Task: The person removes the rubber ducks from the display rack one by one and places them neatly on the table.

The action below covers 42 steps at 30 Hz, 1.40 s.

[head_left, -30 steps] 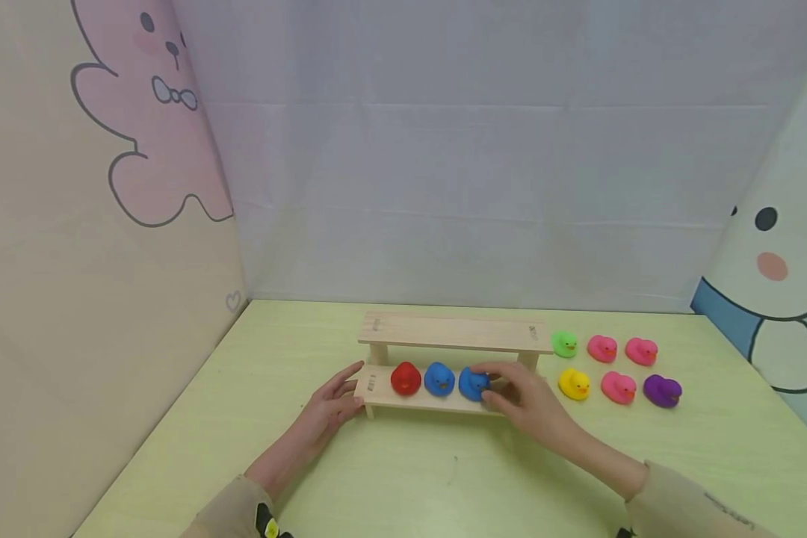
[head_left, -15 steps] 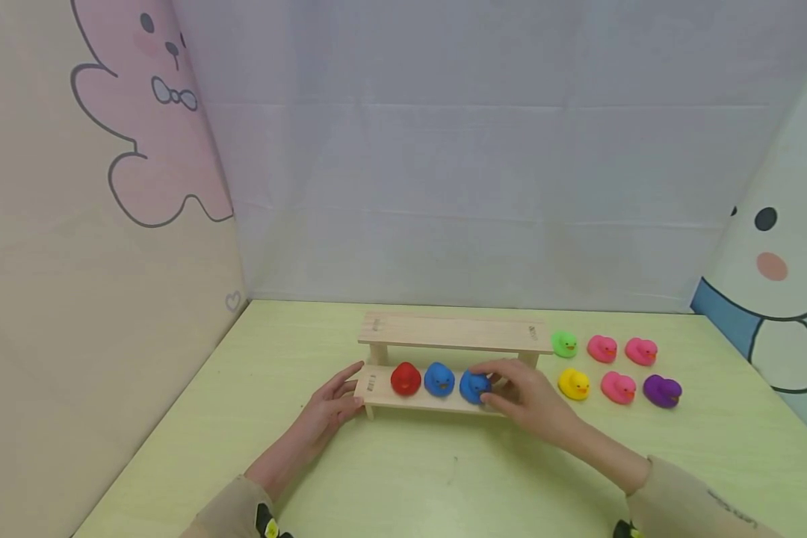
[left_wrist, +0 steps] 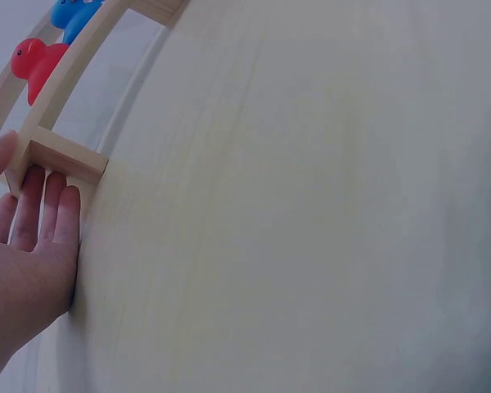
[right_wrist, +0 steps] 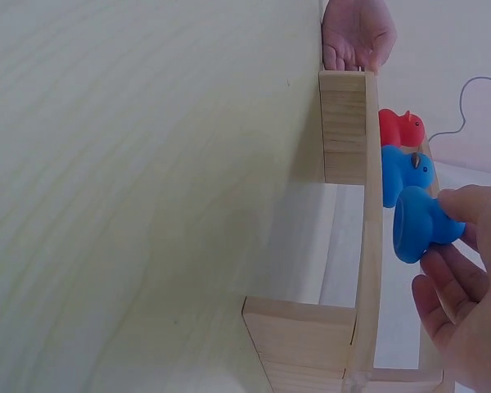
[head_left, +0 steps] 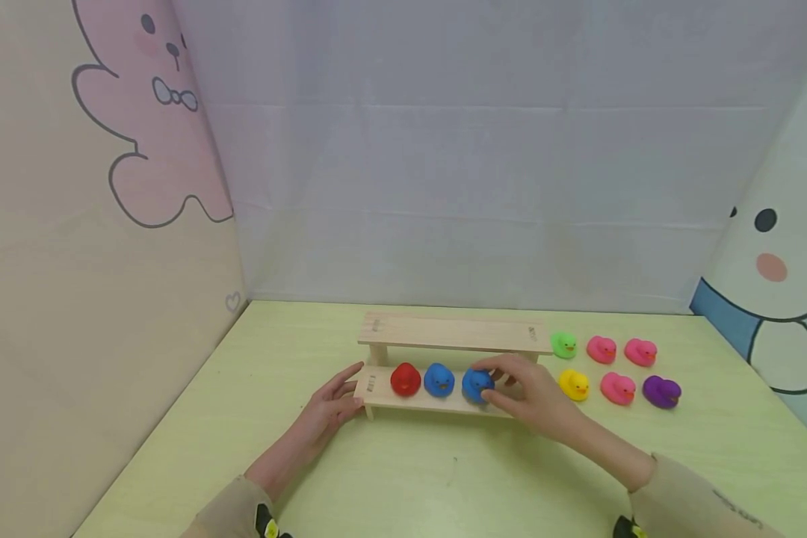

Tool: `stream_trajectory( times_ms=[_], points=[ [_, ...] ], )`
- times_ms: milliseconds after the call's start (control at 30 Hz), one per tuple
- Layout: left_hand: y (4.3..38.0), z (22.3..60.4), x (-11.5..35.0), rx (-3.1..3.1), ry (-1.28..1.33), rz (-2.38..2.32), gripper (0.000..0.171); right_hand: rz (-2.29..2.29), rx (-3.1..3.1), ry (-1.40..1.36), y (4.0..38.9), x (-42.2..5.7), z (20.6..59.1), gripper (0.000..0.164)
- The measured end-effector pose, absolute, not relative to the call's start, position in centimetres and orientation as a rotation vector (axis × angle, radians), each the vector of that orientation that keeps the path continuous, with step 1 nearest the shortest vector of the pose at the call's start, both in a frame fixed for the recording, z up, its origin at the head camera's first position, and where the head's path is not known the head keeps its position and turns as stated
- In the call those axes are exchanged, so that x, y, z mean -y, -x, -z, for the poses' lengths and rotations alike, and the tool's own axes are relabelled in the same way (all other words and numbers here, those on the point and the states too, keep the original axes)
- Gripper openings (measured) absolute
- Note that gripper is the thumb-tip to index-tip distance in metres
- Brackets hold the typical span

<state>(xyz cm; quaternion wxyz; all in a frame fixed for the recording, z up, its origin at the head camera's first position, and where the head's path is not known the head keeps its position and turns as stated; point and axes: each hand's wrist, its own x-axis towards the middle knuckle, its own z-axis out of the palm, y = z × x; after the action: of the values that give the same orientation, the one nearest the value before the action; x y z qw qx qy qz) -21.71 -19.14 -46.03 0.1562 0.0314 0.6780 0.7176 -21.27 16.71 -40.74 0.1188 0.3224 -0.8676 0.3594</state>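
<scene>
A two-step wooden rack (head_left: 453, 331) stands on the table. On its lower step sit a red rubber duck (head_left: 406, 379) and a blue rubber duck (head_left: 438, 380), side by side. My right hand (head_left: 534, 396) pinches a second blue rubber duck (right_wrist: 425, 225) between thumb and fingers, to the right of the first. In the right wrist view this duck is tilted, its base showing beside the step's edge. My left hand (head_left: 332, 403) rests against the rack's left end, fingers straight along the end piece and thumb at the front corner, as the left wrist view shows.
Right of the rack lie a green duck (head_left: 564, 344), a yellow duck (head_left: 574, 385), a purple duck (head_left: 662, 391) and several pink ducks (head_left: 619, 388), in two rows. A white cloth (head_left: 471, 187) hangs behind the table (head_left: 403, 478), with printed side walls left and right.
My right hand has shifted slightly to the right together with the pinched blue rubber duck, widening its gap from the other blue one. My left hand has stayed at the rack's end.
</scene>
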Motion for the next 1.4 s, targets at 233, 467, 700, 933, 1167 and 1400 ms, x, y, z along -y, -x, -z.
stream_trajectory(
  times_ms=[233, 467, 700, 933, 1167, 1400],
  points=[
    [21.7, 46.1, 19.2, -1.929, -0.101, -2.066, 0.068, -1.031, 2.512, -0.952, 21.3, -16.8, 40.5, 0.036],
    [21.8, 46.2, 19.2, -1.929, -0.098, -2.068, 0.068, -1.008, 2.496, -0.943, 21.2, -16.9, 40.2, 0.035],
    [21.7, 46.0, 19.1, -1.935, -0.084, -2.069, 0.068, -1.011, 2.459, -0.937, 21.1, -17.1, 40.2, 0.037],
    [21.7, 45.9, 19.1, -1.934, -0.075, -2.061, 0.068, -1.046, 2.423, -0.887, 20.9, -17.5, 40.1, 0.039],
    [21.6, 45.9, 19.1, -1.936, -0.079, -2.055, 0.069, -1.002, 2.353, -0.833, 20.8, -18.2, 39.9, 0.041],
    [21.6, 45.9, 19.1, -1.928, -0.087, -2.068, 0.069, -1.008, 2.314, -0.790, 20.4, -19.4, 40.0, 0.045]
  ],
)
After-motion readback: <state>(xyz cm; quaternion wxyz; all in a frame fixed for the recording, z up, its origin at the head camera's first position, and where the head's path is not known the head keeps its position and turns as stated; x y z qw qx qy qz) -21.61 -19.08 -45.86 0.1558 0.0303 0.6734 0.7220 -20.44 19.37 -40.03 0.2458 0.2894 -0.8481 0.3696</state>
